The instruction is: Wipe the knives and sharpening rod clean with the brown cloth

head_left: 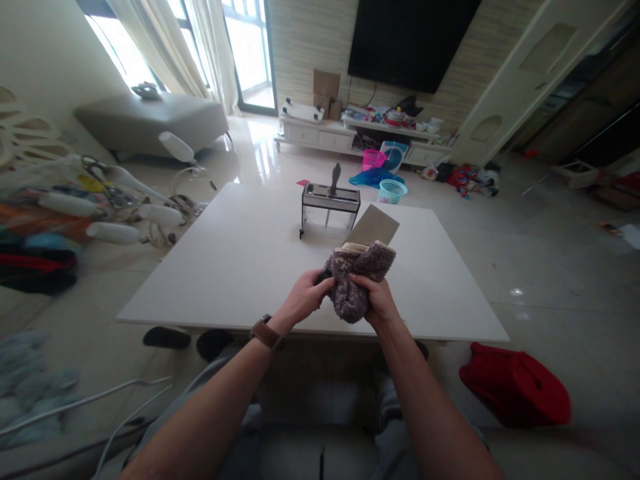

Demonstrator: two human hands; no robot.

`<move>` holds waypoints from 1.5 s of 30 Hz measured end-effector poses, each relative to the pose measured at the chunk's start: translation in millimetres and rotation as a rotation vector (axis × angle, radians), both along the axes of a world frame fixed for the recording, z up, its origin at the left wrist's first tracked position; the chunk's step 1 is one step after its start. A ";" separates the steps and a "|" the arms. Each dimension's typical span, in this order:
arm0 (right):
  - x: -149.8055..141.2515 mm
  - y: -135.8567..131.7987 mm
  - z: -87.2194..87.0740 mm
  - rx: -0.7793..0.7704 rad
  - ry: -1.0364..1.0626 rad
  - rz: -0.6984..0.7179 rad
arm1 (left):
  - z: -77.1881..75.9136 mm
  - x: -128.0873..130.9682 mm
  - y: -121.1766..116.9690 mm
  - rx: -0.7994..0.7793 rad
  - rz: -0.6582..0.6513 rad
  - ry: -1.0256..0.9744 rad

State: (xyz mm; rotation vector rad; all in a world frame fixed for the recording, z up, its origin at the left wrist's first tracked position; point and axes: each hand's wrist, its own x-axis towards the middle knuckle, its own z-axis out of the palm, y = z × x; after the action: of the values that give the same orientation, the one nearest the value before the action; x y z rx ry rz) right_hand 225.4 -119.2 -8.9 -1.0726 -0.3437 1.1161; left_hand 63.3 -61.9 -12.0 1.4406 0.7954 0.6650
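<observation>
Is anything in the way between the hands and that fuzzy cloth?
Nothing visible blocks the right hand; it grips the fuzzy cloth. At the left hand, a small dark thing shows between the fingers and the cloth.

The fuzzy brown cloth [350,300] hides the lower end of the flat grey plate [375,225] and most fingers of the right hand [381,301]. The top edge cuts off the television [413,43]; the pile [30,263] at far left is blurred, and some items [395,118] on the white cabinet [336,141] are too small to tell.
</observation>
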 end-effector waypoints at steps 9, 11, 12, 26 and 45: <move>10.9 5.8 9.8 0.135 0.025 -0.292 | 4.9 2.2 -3.2 -0.036 0.038 -0.007; 8.6 5.5 8.3 0.126 0.050 -0.231 | 3.9 5.4 -6.6 -0.006 0.023 0.014; 6.9 5.0 6.9 0.110 0.064 -0.185 | 3.4 7.0 -8.2 0.016 0.012 0.027; -9.7 2.0 -3.2 0.035 0.072 -0.001 | 0.1 6.5 -4.9 0.143 0.036 0.076; 16.3 0.6 5.1 0.110 0.053 -0.149 | 6.2 2.6 1.6 -0.049 0.128 -0.019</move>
State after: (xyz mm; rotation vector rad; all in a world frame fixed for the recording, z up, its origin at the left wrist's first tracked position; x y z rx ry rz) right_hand 241.7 -118.6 -3.8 -0.9540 -0.2759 0.9792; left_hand 65.9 -60.3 -5.8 1.3461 0.8887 0.7500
